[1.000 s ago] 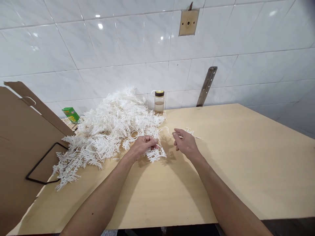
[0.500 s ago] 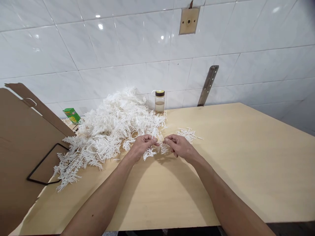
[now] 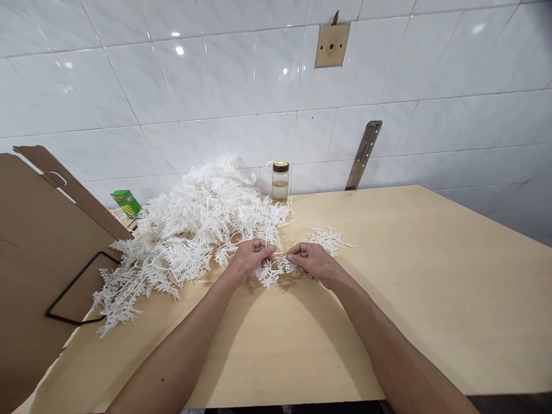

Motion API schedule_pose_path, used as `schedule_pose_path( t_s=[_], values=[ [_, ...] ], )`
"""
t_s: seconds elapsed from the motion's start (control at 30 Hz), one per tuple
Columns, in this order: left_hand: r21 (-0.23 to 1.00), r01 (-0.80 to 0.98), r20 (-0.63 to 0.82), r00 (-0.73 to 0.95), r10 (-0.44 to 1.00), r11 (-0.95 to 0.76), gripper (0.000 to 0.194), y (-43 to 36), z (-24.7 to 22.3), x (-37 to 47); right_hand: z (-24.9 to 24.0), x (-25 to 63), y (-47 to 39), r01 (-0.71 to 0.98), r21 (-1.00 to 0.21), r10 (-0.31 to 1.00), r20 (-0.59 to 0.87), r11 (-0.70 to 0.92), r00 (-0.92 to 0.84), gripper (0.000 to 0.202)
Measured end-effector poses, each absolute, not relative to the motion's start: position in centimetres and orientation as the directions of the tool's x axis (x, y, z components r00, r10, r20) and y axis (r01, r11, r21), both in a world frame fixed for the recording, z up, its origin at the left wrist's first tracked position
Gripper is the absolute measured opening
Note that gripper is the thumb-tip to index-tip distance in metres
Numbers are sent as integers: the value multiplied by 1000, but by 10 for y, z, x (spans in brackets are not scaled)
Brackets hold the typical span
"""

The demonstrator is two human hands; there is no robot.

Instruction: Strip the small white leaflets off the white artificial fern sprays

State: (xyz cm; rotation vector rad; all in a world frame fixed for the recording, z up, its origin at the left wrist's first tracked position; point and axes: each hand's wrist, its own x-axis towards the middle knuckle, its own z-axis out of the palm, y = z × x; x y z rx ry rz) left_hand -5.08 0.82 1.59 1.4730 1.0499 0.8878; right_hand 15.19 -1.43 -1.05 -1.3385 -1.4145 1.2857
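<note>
Behind everything we see the white tiled wall (image 3: 194, 86), which sits slightly lower in our view than half a second ago. Below it spreads the pale wooden table (image 3: 431, 287). At our far left stands the brown cardboard (image 3: 30, 241), and beside it the big pile of white branches (image 3: 207, 201) covers the table's left part, unchanged. A black wire frame (image 3: 62, 318) rests against the cardboard, close to the pile's left end. A dark metal strip (image 3: 364, 154) leans up the wall at the table's back edge.

Our left hand (image 3: 250, 257) has barely moved; its thumb and fingers pinch a white sprig. Our right hand (image 3: 314, 263) differs more: a second ago it was well apart from the left, and now it is just beside it, its thumb and fingertips closed on the sprig's right side.

To the right of that hand lies a small heap of white sprigs (image 3: 328, 240), mostly hidden by the hand a second ago and now showing. A yellowed square plate (image 3: 331, 46) is on the wall, a part-filled bottle (image 3: 280, 187) stands behind the pile, and a green carton (image 3: 126, 203) tilts at its left. The white sprig (image 3: 271, 277) itself hangs between both hands, near the pile's right edge.
</note>
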Motion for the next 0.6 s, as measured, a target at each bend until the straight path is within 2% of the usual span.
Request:
schedule_pose_path(
  t_s=[0.1,0.17,0.23,0.33,0.47,0.53,0.6],
  values=[
    [977,208,-14,277,961,-45,42,10,13,-50,-12,154,-13,150,-988,993,-63,-47,-103,33],
    [949,300,33,216,976,-99,41,10,11,-49,-11,153,-13,117,-993,994,-48,-36,-102,33],
    [874,433,153,181,971,-219,39,11,8,-50,-10,152,-14,104,-994,993,-42,-31,-109,33],
    [696,606,371,156,915,-386,38,9,7,-51,-10,147,-16,107,-994,993,-45,-33,-111,32],
    [519,699,575,139,806,-491,28,0,12,-48,-14,138,-15,92,-995,997,-31,-24,-72,31],
    [517,691,572,160,805,-505,16,-7,15,-43,-17,134,-13,75,-997,1000,-23,-21,-21,32],
    [575,653,514,180,839,-492,18,-15,18,-37,-20,131,-11,51,-999,999,-17,-19,40,32]
  ],
)
